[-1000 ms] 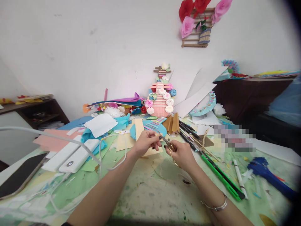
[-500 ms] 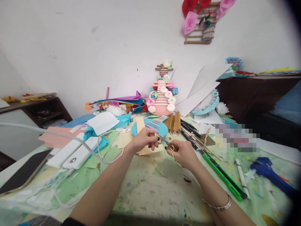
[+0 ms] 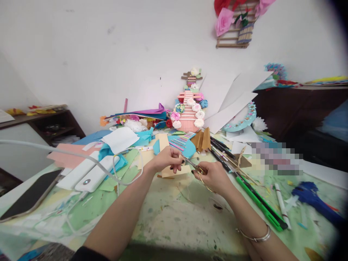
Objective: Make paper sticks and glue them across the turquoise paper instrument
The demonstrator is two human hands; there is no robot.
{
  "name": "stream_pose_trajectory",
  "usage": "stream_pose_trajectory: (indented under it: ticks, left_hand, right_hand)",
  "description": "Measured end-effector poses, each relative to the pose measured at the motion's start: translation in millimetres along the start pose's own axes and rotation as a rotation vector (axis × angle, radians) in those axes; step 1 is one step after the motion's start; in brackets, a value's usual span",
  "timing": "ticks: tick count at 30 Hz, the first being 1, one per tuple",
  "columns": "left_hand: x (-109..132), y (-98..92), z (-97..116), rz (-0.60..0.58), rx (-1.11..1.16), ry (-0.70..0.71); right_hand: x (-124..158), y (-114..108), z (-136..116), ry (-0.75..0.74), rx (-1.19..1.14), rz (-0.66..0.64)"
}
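My right hand (image 3: 213, 175) is closed around the gold handles of a pair of scissors (image 3: 193, 165), whose blades point left toward my other hand. Curled in a pinch, my left hand (image 3: 169, 159) holds a small piece of cream paper (image 3: 183, 160) at the scissor tips, mostly hidden by the fingers. Beneath that hand lies a cream paper strip (image 3: 183, 171) on the table. Just beyond it, a light blue paper shape (image 3: 190, 150) carries a row of coloured sticks, with another cream strip (image 3: 163, 140) across its left side.
A green utility knife (image 3: 261, 203), pens (image 3: 220, 159) and a blue tool (image 3: 312, 203) lie at right. At left are a phone (image 3: 31, 194), a white power bank (image 3: 95, 175) and a looping cable (image 3: 103, 166). A flower-decorated pink lute-shaped craft (image 3: 187, 116) leans against the wall.
The view has shifted slightly, so the background sits a little farther right. Both hands keep nearly the same pose, with the scissors still at the paper piece.
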State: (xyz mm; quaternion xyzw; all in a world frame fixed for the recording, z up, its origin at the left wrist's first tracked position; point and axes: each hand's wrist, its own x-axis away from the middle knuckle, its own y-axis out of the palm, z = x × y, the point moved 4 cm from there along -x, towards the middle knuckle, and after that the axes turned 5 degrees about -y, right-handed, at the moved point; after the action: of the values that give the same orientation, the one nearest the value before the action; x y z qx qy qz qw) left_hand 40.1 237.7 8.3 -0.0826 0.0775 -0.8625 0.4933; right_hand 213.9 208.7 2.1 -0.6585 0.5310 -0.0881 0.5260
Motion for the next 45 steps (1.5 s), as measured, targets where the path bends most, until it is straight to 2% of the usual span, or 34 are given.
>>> stream_pose_trajectory:
  ticks: [13, 15, 20, 22, 25, 30, 33, 45]
  left_hand:
    - [0.9, -1.8, 0.0, 0.005, -0.014, -0.023]
    - [0.3, -2.7, -0.7, 0.02, -0.004, -0.017]
    - [-4.6, -7.4, -5.9, 0.104, 0.034, -0.018]
    - [-6.8, -9.5, -8.2, 0.14, 0.035, -0.015]
    - [-8.3, -9.2, -9.4, 0.137, 0.044, -0.007]
    - [-6.4, 1.4, -5.4, 0.024, 0.137, -0.035]
    - [-5.4, 7.4, -2.2, -0.004, 0.144, -0.032]
    - [-6.0, 14.0, -4.5, -0.111, 0.1, 0.038]
  right_hand:
    - [-0.4, -0.5, 3.7, 0.012, 0.033, 0.016]
    - [-1.1, -1.8, 6.0, 0.024, 0.035, 0.054]
    - [-2.4, -11.9, 16.4, 0.112, 0.072, 0.254]
    - [-2.9, -13.7, 18.8, 0.13, 0.077, 0.278]
    - [-3.4, -11.2, 18.8, 0.136, 0.056, 0.247]
    - [-3.0, -0.4, 10.6, 0.093, -0.042, 0.15]
    - [-2.5, 2.4, 5.9, 0.065, -0.083, 0.111]
    - [-2.5, 0.3, 6.7, 0.094, -0.077, 0.095]
